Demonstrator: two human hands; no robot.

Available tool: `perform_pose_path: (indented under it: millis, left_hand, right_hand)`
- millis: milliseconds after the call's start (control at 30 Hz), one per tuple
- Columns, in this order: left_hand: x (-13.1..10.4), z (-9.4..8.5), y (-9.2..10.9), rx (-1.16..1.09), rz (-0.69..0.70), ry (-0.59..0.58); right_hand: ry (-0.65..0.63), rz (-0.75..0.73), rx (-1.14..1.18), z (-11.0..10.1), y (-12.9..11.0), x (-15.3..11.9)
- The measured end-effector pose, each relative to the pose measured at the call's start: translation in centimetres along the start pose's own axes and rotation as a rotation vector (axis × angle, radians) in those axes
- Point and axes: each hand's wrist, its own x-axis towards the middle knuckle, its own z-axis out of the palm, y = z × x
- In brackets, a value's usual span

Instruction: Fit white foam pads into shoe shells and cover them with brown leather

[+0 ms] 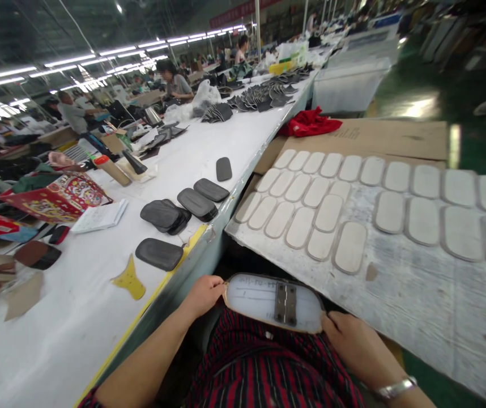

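An oval white plate-like form (255,297) with a dark metal hinge (285,304) fixed on its face spans the space between my hands, above my lap. My left hand (204,294) pinches its left end. At the opposite end, my right hand (345,334) grips the rim with thumb and fingers. Faint handwriting shows on the white face, and a thin tan edge runs around it. Nearest on the table to my left lies a dark oval pad (159,254). Beside that pad is a yellow forked piece (130,280).
Rows of pale oval pieces (350,247) cover a board (404,294) on the right. Stacks of dark oval pads (196,204) lie on the white table (77,294). A red cloth (311,122) rests on cardboard behind the board. Several people work farther back.
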Motion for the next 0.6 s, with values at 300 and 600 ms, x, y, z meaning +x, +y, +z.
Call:
perform_pose_path:
  millis: [300,600]
  left_hand:
    - [-1.3,0.5,0.7,0.088,0.022,0.082]
    - [-1.8,0.4,1.1,0.139,0.018,0.095]
  right_hand:
    - [-0.032,0.016,-0.241,-0.6,-0.7,0.3]
    - [0.048,0.084,-0.049,-0.4,-0.3,0.6]
